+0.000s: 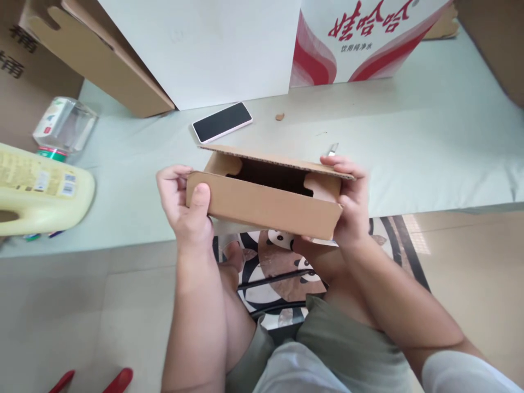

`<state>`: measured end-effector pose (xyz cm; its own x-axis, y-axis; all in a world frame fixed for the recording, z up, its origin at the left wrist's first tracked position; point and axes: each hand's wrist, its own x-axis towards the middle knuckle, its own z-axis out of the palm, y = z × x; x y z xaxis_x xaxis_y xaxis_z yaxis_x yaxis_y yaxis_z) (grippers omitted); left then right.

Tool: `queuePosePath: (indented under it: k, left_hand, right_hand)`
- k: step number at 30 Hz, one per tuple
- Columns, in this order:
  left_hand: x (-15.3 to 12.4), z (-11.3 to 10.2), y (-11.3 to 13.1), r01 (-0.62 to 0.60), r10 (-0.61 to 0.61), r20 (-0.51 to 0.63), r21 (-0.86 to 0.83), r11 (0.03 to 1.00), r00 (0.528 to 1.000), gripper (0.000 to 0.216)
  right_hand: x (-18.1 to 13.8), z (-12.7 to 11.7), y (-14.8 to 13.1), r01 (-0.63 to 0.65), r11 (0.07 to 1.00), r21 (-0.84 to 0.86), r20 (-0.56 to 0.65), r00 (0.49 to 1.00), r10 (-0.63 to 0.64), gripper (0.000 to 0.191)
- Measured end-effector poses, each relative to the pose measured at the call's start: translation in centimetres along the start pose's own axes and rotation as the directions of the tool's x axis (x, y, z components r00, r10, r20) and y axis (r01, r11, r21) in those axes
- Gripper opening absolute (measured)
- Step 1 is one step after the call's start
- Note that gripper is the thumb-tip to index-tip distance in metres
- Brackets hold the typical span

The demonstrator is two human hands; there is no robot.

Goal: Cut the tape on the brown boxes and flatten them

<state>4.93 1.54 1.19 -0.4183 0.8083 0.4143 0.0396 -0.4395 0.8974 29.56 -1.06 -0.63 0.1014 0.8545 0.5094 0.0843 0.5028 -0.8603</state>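
I hold a small brown cardboard box [262, 204] in front of me, just above the near edge of a pale table [429, 142]. Its lid flap is raised and the dark inside shows. My left hand [182, 210] grips the box's left end, thumb pressed on the front wall. My right hand [352, 204] grips the right end, fingers over the top edge of the lid flap. A small silvery object [333, 149] lies on the table just behind my right fingers.
A phone [222, 121] lies face up behind the box. A yellow jug [41, 191] and a clear plastic bottle [65, 126] lie at left. A large white carton [229, 49], a red-printed carton [360, 38] and brown cardboard [102, 65] stand at the back.
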Motion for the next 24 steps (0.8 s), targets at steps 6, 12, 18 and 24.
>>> queuePosePath:
  k: [6,12,18,24]
  left_hand:
    - [0.1,-1.3,-0.6,-0.125,0.112,0.200,0.058,0.990,0.973,0.046]
    - [0.1,-1.6,-0.9,-0.217,0.191,0.236,0.090,0.972,0.953,0.020]
    - [0.1,-2.1,-1.5,-0.213,0.186,0.160,0.177,0.961,0.969,0.021]
    - [0.3,-2.2,-1.5,-0.229,0.207,0.174,0.121,0.966,0.963,0.018]
  right_hand:
    - [0.6,-0.2,-0.1,0.049,0.993,-0.107,0.073,0.996,-0.042,0.040]
    - [1.0,-0.1,0.5,0.068,0.979,-0.194,0.058,0.997,-0.058,0.053]
    - [0.8,-0.1,0.7,0.035,0.992,-0.119,0.066,0.997,-0.028,0.056]
    - [0.9,-0.4,1.7,0.046,0.998,-0.030,-0.002,0.999,-0.047,0.043]
